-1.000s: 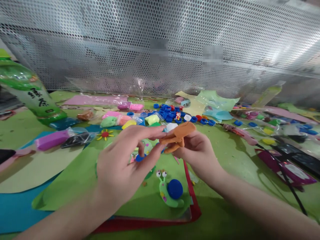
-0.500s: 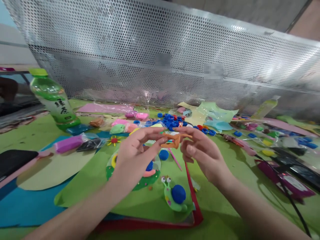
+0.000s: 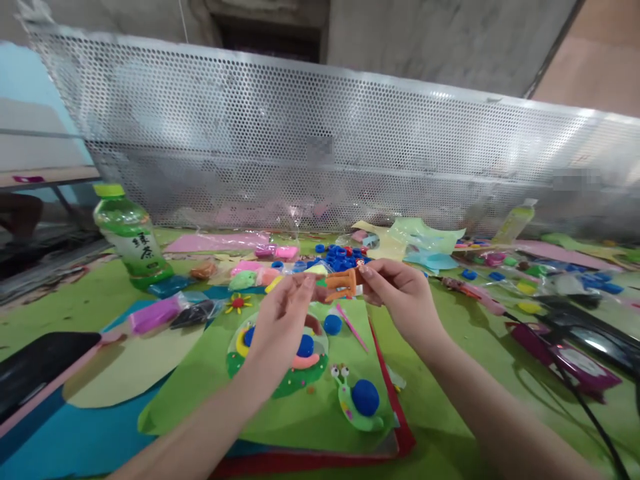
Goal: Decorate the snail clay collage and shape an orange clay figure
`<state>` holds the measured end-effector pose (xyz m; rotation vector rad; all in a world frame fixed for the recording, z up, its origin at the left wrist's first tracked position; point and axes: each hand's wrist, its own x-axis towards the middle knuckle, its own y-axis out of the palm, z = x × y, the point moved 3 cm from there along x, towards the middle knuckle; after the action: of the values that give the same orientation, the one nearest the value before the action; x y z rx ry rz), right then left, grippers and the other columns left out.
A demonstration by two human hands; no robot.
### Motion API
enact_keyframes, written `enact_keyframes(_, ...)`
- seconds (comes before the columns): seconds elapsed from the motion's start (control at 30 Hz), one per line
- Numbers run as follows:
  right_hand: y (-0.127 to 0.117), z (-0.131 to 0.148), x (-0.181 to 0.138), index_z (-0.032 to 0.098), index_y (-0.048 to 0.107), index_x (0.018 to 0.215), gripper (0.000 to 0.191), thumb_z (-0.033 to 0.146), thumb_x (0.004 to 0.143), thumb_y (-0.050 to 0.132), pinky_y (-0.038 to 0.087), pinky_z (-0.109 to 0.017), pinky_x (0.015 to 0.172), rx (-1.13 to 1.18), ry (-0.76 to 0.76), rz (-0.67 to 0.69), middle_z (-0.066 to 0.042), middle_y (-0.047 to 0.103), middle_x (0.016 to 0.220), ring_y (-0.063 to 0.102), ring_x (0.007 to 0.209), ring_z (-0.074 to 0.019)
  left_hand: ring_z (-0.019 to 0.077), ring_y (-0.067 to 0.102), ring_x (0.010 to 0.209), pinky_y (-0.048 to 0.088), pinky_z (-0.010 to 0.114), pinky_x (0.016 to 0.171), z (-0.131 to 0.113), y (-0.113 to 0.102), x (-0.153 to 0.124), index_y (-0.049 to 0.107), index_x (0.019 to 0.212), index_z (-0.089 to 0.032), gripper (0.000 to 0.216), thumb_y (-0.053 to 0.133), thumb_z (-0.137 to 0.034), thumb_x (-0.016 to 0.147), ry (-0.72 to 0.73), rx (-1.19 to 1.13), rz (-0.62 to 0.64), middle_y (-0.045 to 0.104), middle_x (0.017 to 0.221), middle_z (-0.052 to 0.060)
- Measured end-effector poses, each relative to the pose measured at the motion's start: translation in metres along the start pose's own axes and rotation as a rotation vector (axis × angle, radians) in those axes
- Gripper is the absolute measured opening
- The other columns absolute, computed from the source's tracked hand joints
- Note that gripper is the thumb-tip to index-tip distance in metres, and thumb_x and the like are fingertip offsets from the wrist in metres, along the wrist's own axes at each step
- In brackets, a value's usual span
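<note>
An orange clay piece (image 3: 342,284) with thin prongs pointing left is held up between my two hands. Its right end is pinched between the thumb and fingers of my right hand (image 3: 403,297). My left hand (image 3: 283,320) closes its fingers at the prong tips, where the exact contact is partly hidden. Below lies a green sheet (image 3: 200,407) bearing a round clay picture (image 3: 290,383), partly covered by my left hand. A green clay snail (image 3: 353,403) with a blue shell (image 3: 365,397) and stalked eyes lies nearer me. A blue clay ball (image 3: 333,325) sits beside a pink stick (image 3: 353,329).
A green tea bottle (image 3: 133,240) stands at the left, near a purple clay pack (image 3: 156,315) and a black object (image 3: 45,360). Blue bottle caps (image 3: 340,257) pile up behind my hands. A glue gun (image 3: 473,293) with a black cable lies right. A perforated metal panel (image 3: 250,133) stands behind.
The orange clay piece has turned so its prongs point left. My right hand has come to pinch its right end, while my left fingers have shifted toward the prong tips. The view has tilted up.
</note>
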<state>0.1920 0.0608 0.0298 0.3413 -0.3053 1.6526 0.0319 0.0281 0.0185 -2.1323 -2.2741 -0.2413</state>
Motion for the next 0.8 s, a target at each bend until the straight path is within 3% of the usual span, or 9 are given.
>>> enact_keyframes(0.13, -0.003, -0.025, -0.001, 0.015, 0.060, 0.066, 0.029, 0.043, 0.072, 0.066, 0.025, -0.021, 0.042, 0.113, 0.073, -0.005, 0.005, 0.045, 0.049, 0.033, 0.042, -0.0046, 0.0109, 0.053, 0.058, 0.040, 0.019, 0.044, 0.012, 0.006, 0.001, 0.050, 0.067, -0.018, 0.038, 0.048, -0.053, 0.081, -0.015, 0.070, 0.190, 0.053, 0.065, 0.000)
enact_keyframes(0.27, -0.007, -0.037, -0.006, 0.014, 0.060, 0.066, 0.032, 0.045, 0.071, 0.066, 0.026, -0.022, 0.042, 0.123, 0.089, -0.022, 0.006, 0.041, 0.047, 0.033, 0.041, -0.0049, 0.0106, 0.053, 0.057, 0.039, 0.017, 0.042, 0.020, 0.017, -0.003, 0.056, 0.068, -0.015, 0.038, 0.052, -0.051, 0.080, -0.105, 0.104, 0.375, 0.058, 0.063, 0.002)
enact_keyframes(0.4, -0.007, -0.033, -0.009, 0.014, 0.061, 0.067, 0.030, 0.044, 0.071, 0.066, 0.027, -0.021, 0.042, 0.094, 0.084, -0.001, 0.005, 0.044, 0.047, 0.035, 0.043, -0.0057, 0.0082, 0.050, 0.050, 0.039, 0.016, 0.040, 0.019, 0.019, -0.004, 0.060, 0.077, -0.014, 0.033, 0.053, -0.046, 0.081, -0.102, 0.029, 0.365, 0.061, 0.062, 0.002)
enact_keyframes(0.8, -0.004, -0.034, -0.012, 0.014, 0.059, 0.067, 0.031, 0.044, 0.072, 0.065, 0.029, -0.019, 0.043, 0.092, 0.098, 0.048, 0.003, 0.050, 0.051, 0.039, 0.044, -0.0045, 0.0072, 0.050, 0.047, 0.040, 0.016, 0.041, 0.016, 0.020, -0.003, 0.062, 0.074, -0.015, 0.024, 0.058, -0.038, 0.080, -0.086, 0.018, 0.329, 0.058, 0.058, 0.000)
